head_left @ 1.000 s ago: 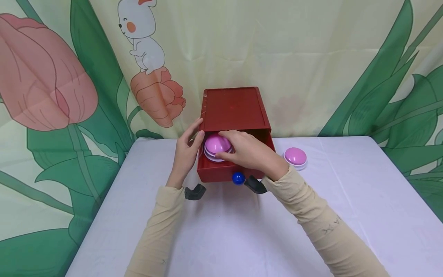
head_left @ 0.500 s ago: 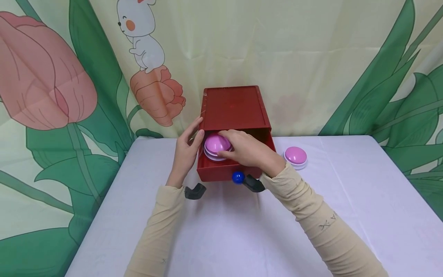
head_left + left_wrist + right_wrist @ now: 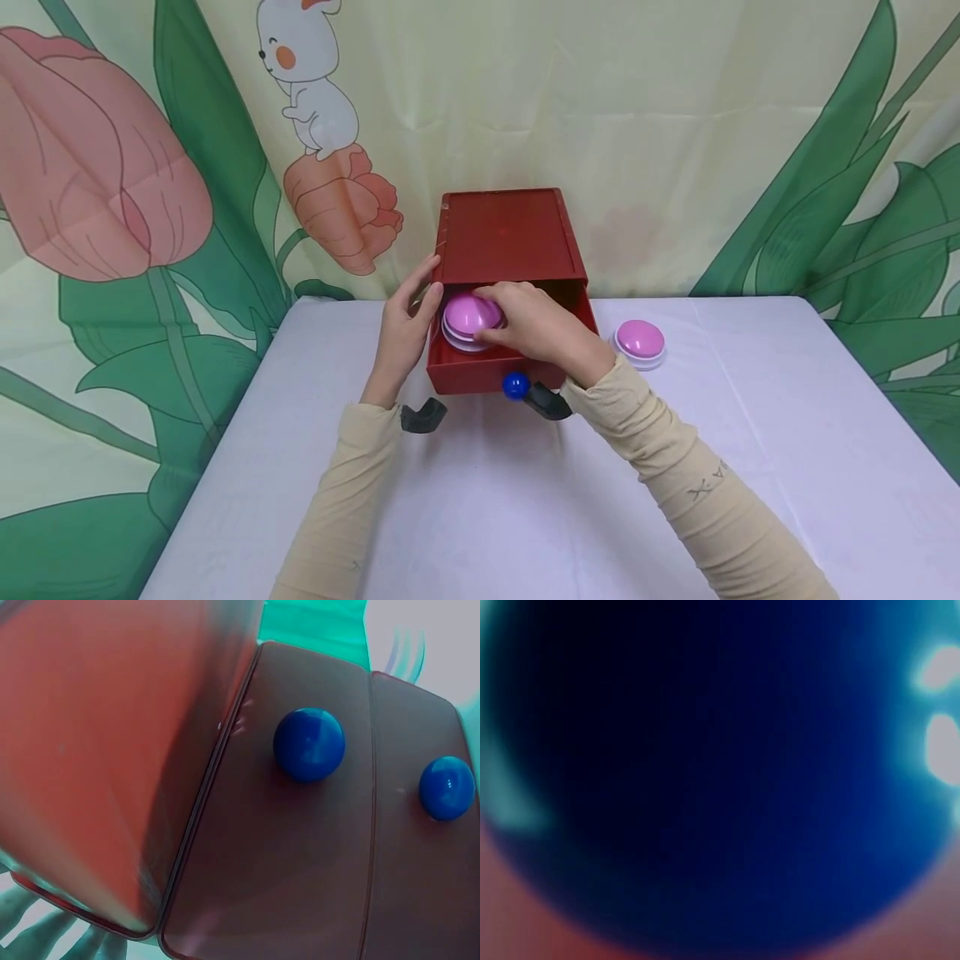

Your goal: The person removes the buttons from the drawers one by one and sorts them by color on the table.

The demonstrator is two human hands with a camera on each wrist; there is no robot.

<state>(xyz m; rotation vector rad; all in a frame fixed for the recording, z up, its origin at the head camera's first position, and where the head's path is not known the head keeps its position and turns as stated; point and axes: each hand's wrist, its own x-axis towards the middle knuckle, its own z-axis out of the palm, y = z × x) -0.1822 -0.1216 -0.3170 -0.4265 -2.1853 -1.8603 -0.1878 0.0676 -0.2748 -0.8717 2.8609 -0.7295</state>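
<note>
Right hand (image 3: 538, 325) pinches pink-domed, white-rimmed round button (image 3: 469, 317) inside open red plastic drawer (image 3: 467, 380), left part. Left hand (image 3: 401, 335) fairly straight-fingered at side of red plastic box (image 3: 512, 237). Risk: grip slipping off smooth dome, rim catching drawer wall. Left wrist view shows 2 round glossy blue knobs (image 3: 309, 745); head view, 1.

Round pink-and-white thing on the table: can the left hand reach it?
Probably not: the red plastic box and right hand block the left hand from the pink-and-white thing.
</note>
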